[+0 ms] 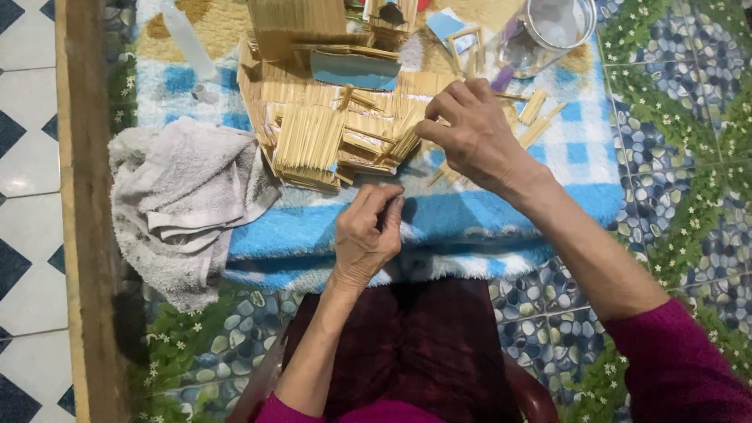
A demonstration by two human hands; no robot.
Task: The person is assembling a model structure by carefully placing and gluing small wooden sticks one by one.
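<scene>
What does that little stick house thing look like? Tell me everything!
The stick model looks made of thin pale wooden sticks glued side by side into flat panels. Several panels lean and overlap, with a blue piece near the top. It sits on a blue-and-white checked towel. The right hand touches its right edge.

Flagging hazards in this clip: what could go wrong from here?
1. The right hand works at the stick model; a push could likely loosen its thin sticks.
2. Loose sticks lie near the towel's edge and might roll off.
3. The jar stands close behind the right hand and could be knocked.
</scene>
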